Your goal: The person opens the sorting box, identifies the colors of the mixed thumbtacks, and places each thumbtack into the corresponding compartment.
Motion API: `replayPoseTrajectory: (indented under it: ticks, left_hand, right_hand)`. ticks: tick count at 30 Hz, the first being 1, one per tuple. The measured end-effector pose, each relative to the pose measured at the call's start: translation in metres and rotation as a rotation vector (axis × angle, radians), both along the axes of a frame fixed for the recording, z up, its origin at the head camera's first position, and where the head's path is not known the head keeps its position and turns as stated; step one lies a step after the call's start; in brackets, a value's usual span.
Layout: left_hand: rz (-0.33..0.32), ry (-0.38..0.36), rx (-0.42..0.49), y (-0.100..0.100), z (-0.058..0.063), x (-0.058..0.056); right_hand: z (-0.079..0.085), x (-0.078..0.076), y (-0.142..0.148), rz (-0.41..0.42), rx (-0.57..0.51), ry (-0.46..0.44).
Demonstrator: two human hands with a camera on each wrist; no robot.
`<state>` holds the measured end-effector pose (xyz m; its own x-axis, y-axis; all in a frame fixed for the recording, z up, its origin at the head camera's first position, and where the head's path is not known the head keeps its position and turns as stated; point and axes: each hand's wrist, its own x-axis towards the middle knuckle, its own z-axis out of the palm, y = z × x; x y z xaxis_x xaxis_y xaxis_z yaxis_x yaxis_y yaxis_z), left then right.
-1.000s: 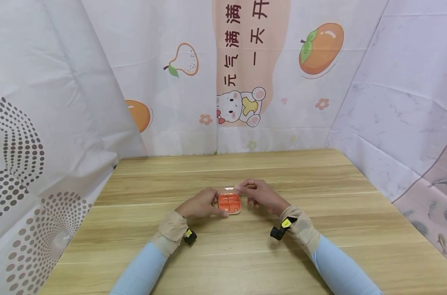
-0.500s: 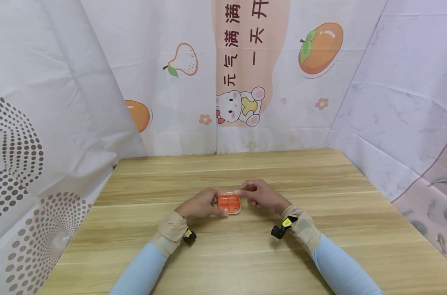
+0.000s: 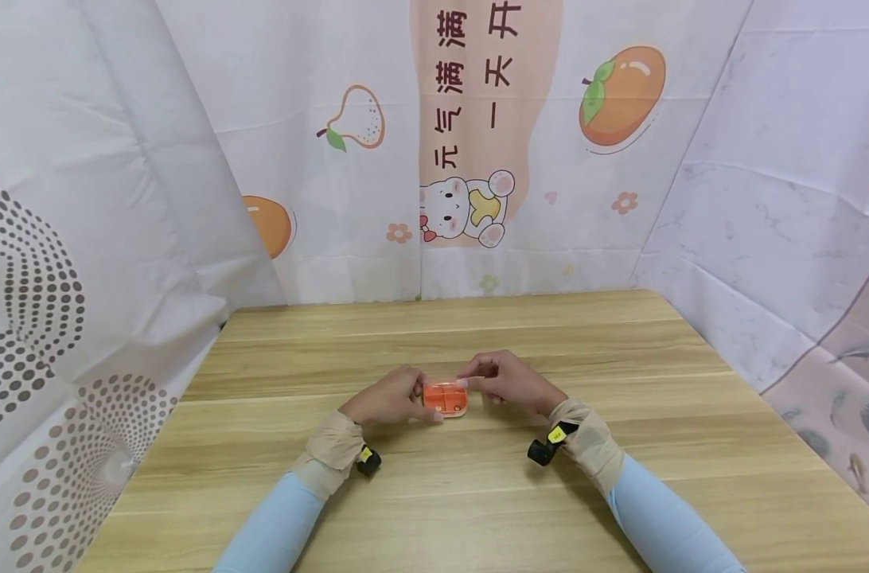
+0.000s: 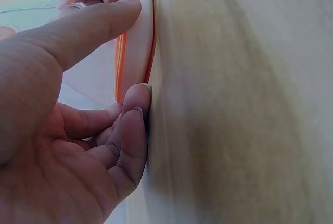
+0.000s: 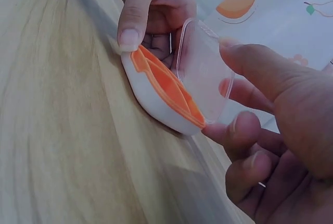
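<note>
A small pill box (image 3: pixel 445 402) with a white base and orange compartments sits on the wooden table, its clear hinged lid (image 5: pixel 204 73) partly raised. My left hand (image 3: pixel 391 396) grips the base from the left, thumb on the near edge and fingers at the far side. In the left wrist view the thumb lies over the orange rim (image 4: pixel 120 67), with fingertips close to the tabletop. My right hand (image 3: pixel 509 378) pinches the free edge of the lid between thumb and forefinger. The right wrist view shows its other fingers curled loosely beside the box. No contents show in the visible compartments.
The wooden table (image 3: pixel 434 501) spreads around both arms. A printed curtain (image 3: pixel 348 199) hangs at its far edge, with more cloth along the left and right sides. Black wrist cameras (image 3: pixel 542 452) are strapped over the sleeves.
The right fingers have swung the lid forward from behind the box, so its edge now overlaps the rear of the compartments. The left hand and the base have stayed in place.
</note>
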<state>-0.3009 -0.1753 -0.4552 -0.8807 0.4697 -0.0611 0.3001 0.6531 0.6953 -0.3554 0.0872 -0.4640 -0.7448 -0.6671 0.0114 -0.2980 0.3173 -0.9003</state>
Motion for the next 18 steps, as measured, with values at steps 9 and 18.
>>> replayPoseTrajectory:
  ticks: [9, 18]
  left_hand:
    - [-0.004, 0.017, -0.015, 0.0002, 0.0015, 0.0012]
    - [-0.004, 0.021, -0.039, -0.0002, -0.0006, 0.0000]
  right_hand:
    - [0.0031, 0.0016, -0.0001, 0.017, 0.036, 0.063]
    - [0.0040, 0.0023, 0.0005, 0.045, 0.108, 0.212]
